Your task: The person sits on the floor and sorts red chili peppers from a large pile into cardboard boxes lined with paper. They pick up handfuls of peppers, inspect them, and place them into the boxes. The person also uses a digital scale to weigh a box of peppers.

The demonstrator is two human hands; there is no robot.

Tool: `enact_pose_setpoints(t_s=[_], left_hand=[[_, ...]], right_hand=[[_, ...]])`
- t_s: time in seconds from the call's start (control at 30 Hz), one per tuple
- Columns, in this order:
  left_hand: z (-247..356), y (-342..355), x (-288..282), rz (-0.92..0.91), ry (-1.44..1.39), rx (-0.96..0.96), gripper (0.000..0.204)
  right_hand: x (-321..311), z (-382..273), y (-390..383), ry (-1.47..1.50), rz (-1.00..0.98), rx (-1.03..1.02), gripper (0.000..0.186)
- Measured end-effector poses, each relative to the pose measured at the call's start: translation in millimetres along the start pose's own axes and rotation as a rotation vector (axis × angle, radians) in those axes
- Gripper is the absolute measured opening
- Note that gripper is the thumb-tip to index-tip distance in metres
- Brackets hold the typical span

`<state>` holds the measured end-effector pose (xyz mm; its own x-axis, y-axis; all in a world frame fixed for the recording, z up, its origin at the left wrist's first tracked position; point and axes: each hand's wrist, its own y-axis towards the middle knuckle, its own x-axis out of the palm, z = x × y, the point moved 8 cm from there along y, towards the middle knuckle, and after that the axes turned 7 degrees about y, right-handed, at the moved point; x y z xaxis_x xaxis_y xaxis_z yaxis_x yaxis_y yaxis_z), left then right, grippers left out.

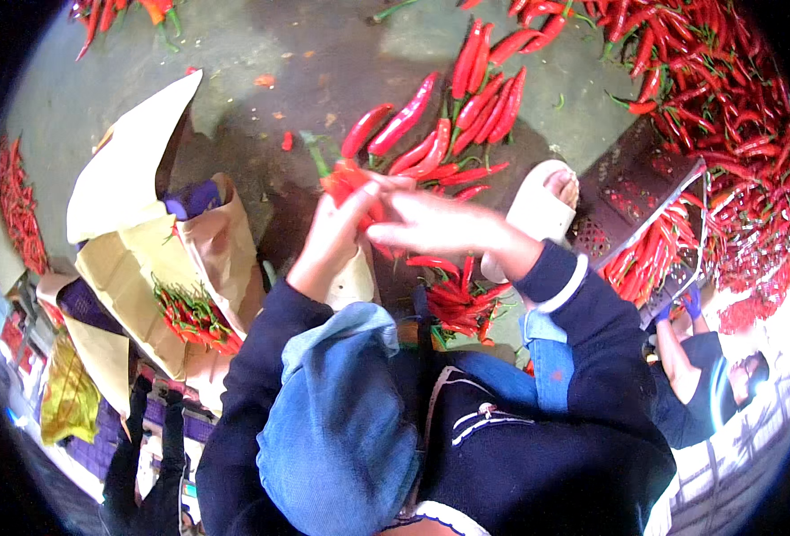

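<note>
Red chilli peppers with green stems stick up from my left hand, which is closed around them in front of my knees. My right hand comes in from the right, its fingers reaching against the same peppers. Motion smears those fingers, so their grip is unclear. Just beyond my hands, loose chilli peppers lie on the grey floor, stems mostly toward me. Below my right wrist, between my feet, sits a small heap of chilli peppers.
At left stands a paper-lined purple crate with chilli peppers inside. A dark crate and a large pepper heap lie at right. My white sandal is beside the crate. Another person works at far right.
</note>
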<state>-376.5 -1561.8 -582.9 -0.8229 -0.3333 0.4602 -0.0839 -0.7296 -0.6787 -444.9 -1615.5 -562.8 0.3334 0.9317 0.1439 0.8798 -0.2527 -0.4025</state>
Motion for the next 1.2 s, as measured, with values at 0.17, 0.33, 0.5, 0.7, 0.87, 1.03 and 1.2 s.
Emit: enact_pose_setpoints(t_s=[0.17, 0.33, 0.5, 0.7, 0.87, 1.03, 1.2], left_hand=[[57, 34, -32, 0.462, 1.052, 0.373, 0.019], [31, 57, -11, 0.240, 1.100, 0.147, 0.022], [1, 52, -25, 0.237, 0.758, 0.016, 0.017], [8, 53, -23, 0.165, 0.395, 0.045, 0.009], [24, 53, -13, 0.149, 0.146, 0.182, 0.025], [26, 62, 28, 0.100, -0.088, 0.191, 0.047], [10, 50, 18, 0.002, 0.014, -0.001, 0.042]], right_hand=[[-169, -11, -15, -0.656, 0.745, 0.159, 0.026], [-204, -12, -16, -1.308, 0.724, -0.094, 0.028], [-177, -31, -1, -1.365, 0.269, -0.299, 0.031], [-164, -33, 21, -1.545, 0.119, -0.367, 0.018], [-189, -14, 29, -1.310, 0.095, 0.169, 0.026], [-92, -1, 21, -0.295, 0.123, 0.189, 0.039], [-59, 25, -15, 0.393, 0.134, 0.468, 0.024]])
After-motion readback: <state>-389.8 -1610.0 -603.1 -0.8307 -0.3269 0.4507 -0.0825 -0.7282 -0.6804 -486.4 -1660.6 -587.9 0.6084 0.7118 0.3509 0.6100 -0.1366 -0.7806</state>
